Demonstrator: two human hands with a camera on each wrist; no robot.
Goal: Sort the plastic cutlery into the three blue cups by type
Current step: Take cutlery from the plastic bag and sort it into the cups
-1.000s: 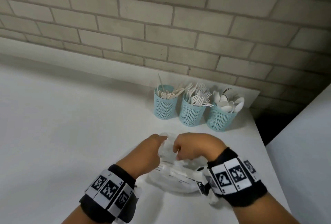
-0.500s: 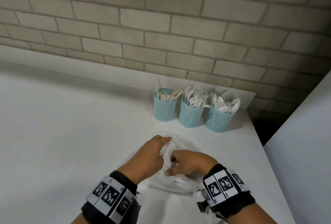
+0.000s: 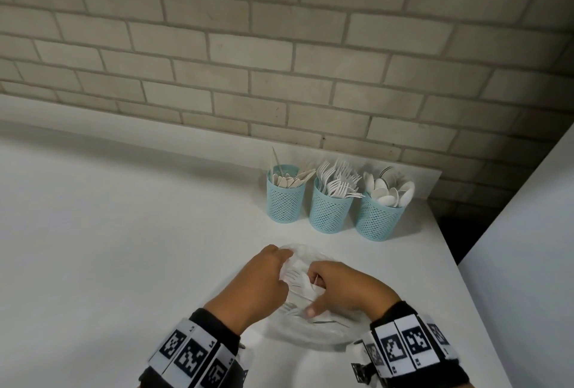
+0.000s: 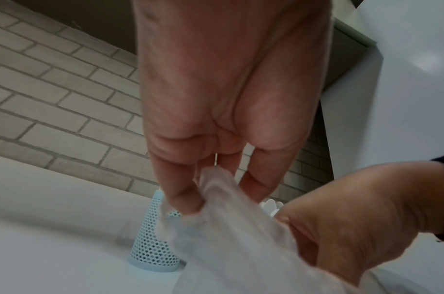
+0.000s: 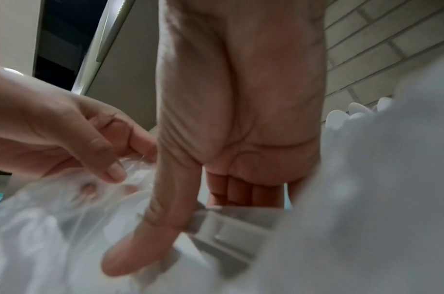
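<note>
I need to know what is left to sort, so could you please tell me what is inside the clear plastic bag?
Through the clear plastic bag, white forks show between the left hand and right hand. The hands and creased film hide the rest.

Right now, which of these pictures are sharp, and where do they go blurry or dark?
Head view: sharp on the three blue cups, darkening toward the corners. Left wrist view: the clear plastic bag smears with blur. Right wrist view: bag and right hand are soft, out of focus.
</note>
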